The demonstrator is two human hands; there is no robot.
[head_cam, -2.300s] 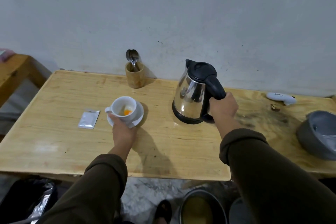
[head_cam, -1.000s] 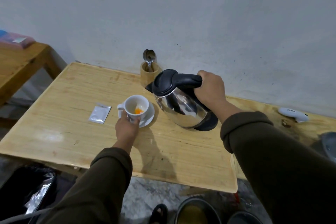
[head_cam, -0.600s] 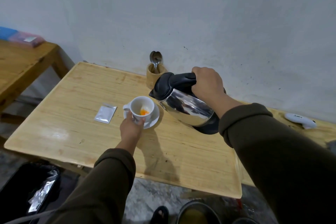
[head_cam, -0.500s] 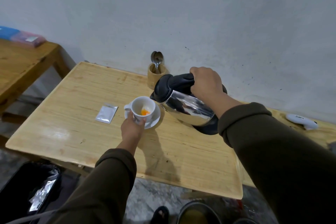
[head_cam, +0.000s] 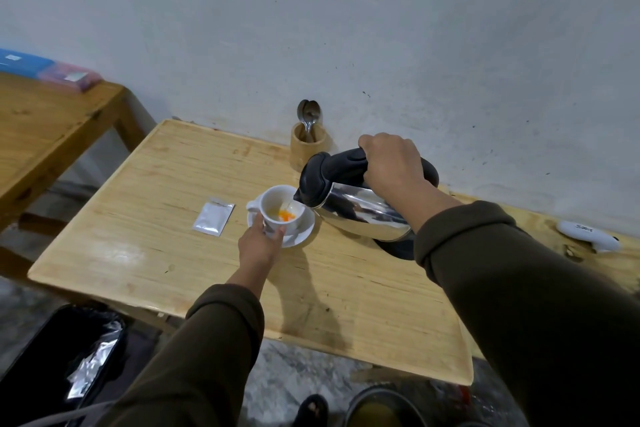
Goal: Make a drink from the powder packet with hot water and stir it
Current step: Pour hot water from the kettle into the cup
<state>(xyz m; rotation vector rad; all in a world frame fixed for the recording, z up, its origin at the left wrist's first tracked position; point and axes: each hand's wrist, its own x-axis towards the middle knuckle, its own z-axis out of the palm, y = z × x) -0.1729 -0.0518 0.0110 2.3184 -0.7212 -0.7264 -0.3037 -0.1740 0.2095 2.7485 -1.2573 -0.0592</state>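
A pale grey wall (head_cam: 381,28), marked with small dark specks, is seen behind a light wooden counter (head_cam: 173,253) set against it. A second, darker wooden table (head_cam: 45,128) stands to the left at the same wall. The floor (head_cam: 298,371) below is grey and mottled.

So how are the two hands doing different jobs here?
The right hand is raised off the table, wrapped around the black handle of the kettle and tipping it so water runs out; the left hand stays low, steadying the white cup on its saucer. The right closes in a full fist; the left touches the cup with fingertips only. Both wear dark brown sleeves.
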